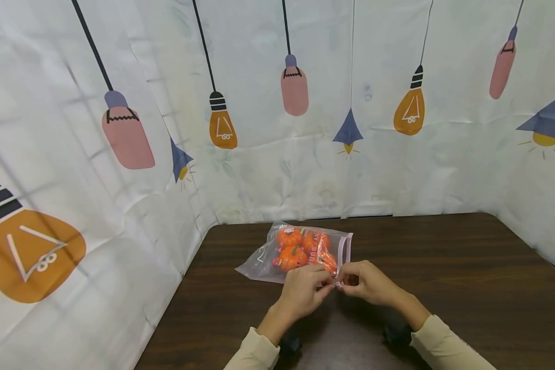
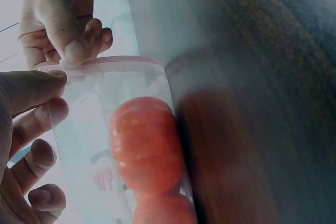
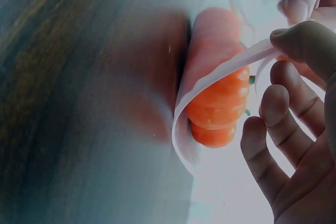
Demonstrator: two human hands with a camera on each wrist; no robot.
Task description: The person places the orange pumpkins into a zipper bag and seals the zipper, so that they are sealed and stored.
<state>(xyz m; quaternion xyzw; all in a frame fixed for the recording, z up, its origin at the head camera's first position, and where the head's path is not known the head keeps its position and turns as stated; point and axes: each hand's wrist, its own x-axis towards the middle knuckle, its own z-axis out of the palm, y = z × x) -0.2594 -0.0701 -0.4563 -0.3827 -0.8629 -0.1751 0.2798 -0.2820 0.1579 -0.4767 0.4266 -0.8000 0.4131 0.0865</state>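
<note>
A clear plastic zip bag (image 1: 264, 264) lies on the table with several small orange pumpkins (image 1: 292, 258) inside. Its pale pink zip strip (image 1: 349, 246) runs along the right end, where the two edges bow apart. My left hand (image 1: 302, 290) pinches the near corner of that end between thumb and forefinger; its other fingers are loosely bent in the left wrist view. Right beside it, my right hand (image 1: 372, 282) pinches the strip at the same corner, around a small whitish piece, perhaps the slider, largely hidden by the fingertips. In the right wrist view, the pink strip (image 3: 220, 74) curves away from the right thumb.
The dark wood table (image 1: 444, 267) extends to both sides of the bag. A white curtain (image 1: 259, 174) printed with lamps hangs behind it and along the left. Dark devices (image 1: 398, 334) sit under the wrists.
</note>
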